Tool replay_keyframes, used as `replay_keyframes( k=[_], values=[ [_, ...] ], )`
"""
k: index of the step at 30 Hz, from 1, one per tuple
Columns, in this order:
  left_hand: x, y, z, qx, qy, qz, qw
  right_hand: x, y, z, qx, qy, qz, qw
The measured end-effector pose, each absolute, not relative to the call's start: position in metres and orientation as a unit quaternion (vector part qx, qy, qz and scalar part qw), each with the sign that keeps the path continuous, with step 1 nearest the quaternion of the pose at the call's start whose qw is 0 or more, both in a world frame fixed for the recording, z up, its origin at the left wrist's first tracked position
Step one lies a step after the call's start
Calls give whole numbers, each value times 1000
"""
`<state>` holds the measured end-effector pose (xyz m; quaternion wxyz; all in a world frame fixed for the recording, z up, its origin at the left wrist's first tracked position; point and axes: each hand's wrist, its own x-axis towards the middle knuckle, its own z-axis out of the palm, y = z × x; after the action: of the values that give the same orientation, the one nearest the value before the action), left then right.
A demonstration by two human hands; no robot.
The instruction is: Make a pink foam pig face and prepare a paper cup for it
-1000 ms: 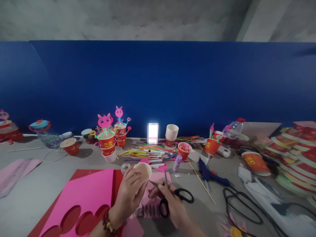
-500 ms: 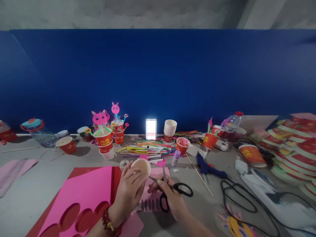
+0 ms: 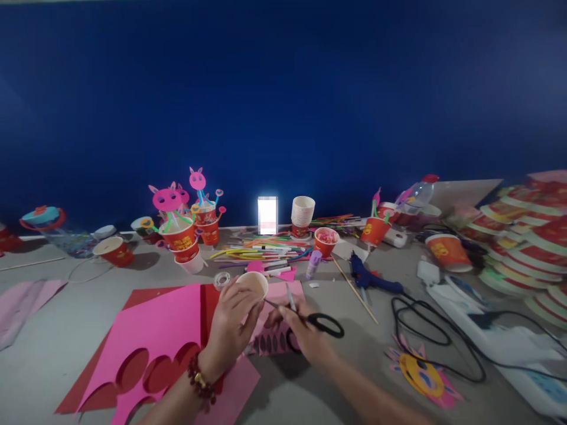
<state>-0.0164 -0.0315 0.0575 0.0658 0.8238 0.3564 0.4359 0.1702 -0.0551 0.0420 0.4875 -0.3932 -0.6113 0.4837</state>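
Fingers of my left hand (image 3: 234,324) wrap round a paper cup (image 3: 253,284), whose open mouth faces up and towards me. My right hand (image 3: 301,330) holds black-handled scissors (image 3: 325,324); their blades are spread, one tip close to the cup's rim beside my left fingers. Whether that tip touches the cup I cannot tell. Under my hands lies light pink paper (image 3: 295,289) with a row of cut slots. To the left, a bright pink sheet (image 3: 159,319) with round holes rests on red card (image 3: 73,392).
Decorated red cups (image 3: 181,239), coloured sticks (image 3: 248,254), a cup stack (image 3: 303,212) and a purple glue stick (image 3: 313,264) stand or lie behind my hands. At right are a blue glue gun (image 3: 372,277), black cable (image 3: 398,319), power strip (image 3: 487,348) and yellow-pink paper face (image 3: 423,375).
The camera view has tilted down, so the table things appear higher. My left hand still holds the cup, and my right hand still holds the scissors near its rim.
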Motion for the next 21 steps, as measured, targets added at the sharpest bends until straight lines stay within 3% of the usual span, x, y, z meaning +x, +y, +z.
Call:
replay_keyframes(
  k=[4, 11, 14, 21],
  values=[
    [-16, -32, 56, 828, 353, 434, 37, 161, -57, 39, -366, -500, 580, 528],
    [-15, -27, 52, 779, 383, 452, 207, 189, -47, 52, -360, -784, 282, 419],
    [-15, -27, 51, 762, 389, 464, 230, 190, -48, 52, -362, -787, 272, 419],
    [-14, -27, 46, 771, 412, 454, 172, 181, -53, 51, -372, -776, 270, 432]
  ],
)
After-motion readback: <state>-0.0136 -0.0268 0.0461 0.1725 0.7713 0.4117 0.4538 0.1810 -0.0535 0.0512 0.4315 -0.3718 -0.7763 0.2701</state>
